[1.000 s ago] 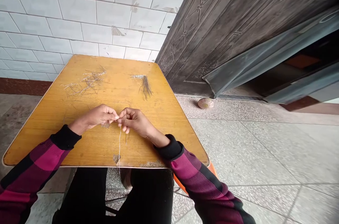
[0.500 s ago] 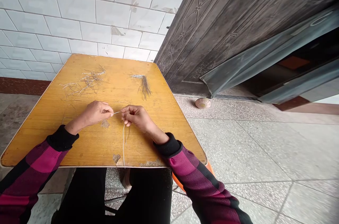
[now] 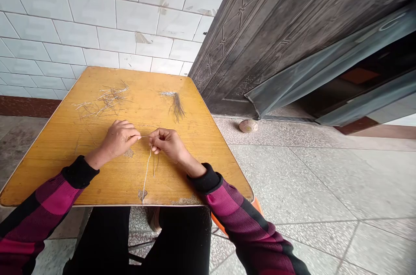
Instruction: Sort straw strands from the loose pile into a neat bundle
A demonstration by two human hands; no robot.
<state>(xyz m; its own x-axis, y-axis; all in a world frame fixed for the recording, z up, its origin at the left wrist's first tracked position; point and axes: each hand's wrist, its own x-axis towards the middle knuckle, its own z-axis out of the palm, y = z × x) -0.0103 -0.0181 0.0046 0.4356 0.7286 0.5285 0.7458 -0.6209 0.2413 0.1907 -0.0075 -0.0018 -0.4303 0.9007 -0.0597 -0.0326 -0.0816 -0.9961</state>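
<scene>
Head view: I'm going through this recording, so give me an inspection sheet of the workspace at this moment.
Surface: yellow wood-veneer table, worn patches along its near edge.
Job's things: pale fibre strand running between the hands and hanging toward the near edge; fibre bundle lying on the table.
Clutter: loose fibres scattered at far left; crumbly bits below the left hand.
Hands: left hand and right hand both pinch the strand.
Cables: nothing seen.
Surroundings: white tiled wall, dark embossed door, small ball on speckled stone floor.
</scene>
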